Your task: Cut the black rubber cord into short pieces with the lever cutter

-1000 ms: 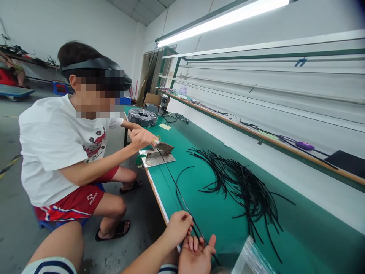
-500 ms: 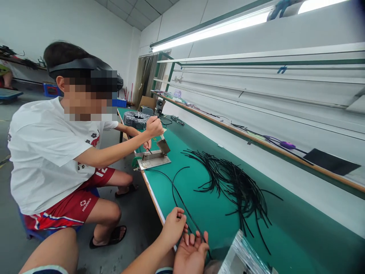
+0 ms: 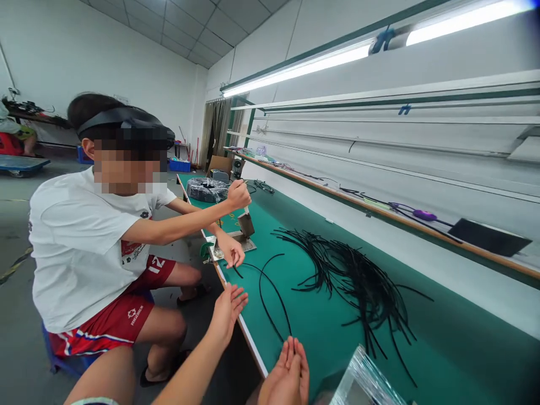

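While the co-worker (image 3: 80,236) grips the handle of the raised lever cutter (image 3: 246,226), the right hand (image 3: 291,365) has its thumb and fingers drawn together on two black cable lengths (image 3: 286,308), at the near part of the green bench top (image 3: 324,337); how firmly they pinch I cannot tell. The left hand (image 3: 231,310) is unclosed and bare, its fingers stretched out, just short of the co-worker's lower hand (image 3: 231,249), which pinches a black cable end (image 3: 238,272).

Done well, I judge, the right hand's hold sits close to the near ends, so that the lengths lie even and do not slide over each other. The left palm is best left relaxed (it has nothing to lose yet) and well clear of the cutter, meeting cable only on this side of the co-worker's fingers.

The two lengths run from the right fingertips away along the bench, so their long axis, bowed as it is, goes roughly towards the cutter. One arcs left and ends near the co-worker's lower hand; the other bows left and then hooks round, its free tip pointing right, towards the tangled heap of black cables (image 3: 363,281). They cross near the far ends. The short end in the co-worker's fingers points down and right.
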Demonstrator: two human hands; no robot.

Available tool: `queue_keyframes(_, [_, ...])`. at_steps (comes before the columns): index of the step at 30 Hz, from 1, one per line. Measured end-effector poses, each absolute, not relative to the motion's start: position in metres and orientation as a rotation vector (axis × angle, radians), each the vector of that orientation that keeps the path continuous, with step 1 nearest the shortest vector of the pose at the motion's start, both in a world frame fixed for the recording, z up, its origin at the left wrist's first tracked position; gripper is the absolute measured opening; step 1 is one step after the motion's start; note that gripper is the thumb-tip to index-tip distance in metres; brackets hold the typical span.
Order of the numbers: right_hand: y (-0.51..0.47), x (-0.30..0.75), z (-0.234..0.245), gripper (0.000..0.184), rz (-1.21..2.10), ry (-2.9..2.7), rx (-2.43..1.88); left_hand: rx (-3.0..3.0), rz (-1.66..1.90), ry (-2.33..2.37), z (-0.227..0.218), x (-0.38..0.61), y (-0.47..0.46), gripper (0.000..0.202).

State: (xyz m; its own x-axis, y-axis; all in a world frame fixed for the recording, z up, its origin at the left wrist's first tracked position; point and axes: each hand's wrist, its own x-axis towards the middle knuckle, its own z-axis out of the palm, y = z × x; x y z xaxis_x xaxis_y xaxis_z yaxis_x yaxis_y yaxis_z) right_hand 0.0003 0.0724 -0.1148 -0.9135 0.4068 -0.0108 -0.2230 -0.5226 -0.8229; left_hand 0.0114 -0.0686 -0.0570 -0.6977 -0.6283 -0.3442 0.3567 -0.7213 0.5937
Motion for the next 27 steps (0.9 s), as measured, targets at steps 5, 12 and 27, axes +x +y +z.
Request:
queue_keyframes(5, [0.071, -0.007, -0.095, 0.079, 2.080, -1.563, -0.469, 0.745, -2.417, -0.934, -0.031, -0.005, -0.093, 0.016])
queue_keyframes(12, [0.075, 0.011, -0.087, 0.059, 1.746, -1.940, -0.174, 0.753, -2.419, -1.077, -0.036, 0.003, -0.085, 0.022])
queue_keyframes(27, [0.080, -0.003, -0.113, 0.045, 1.534, -1.801, 0.002, 0.681, -2.399, -1.479, -0.070, 0.049, -0.029, 0.071])
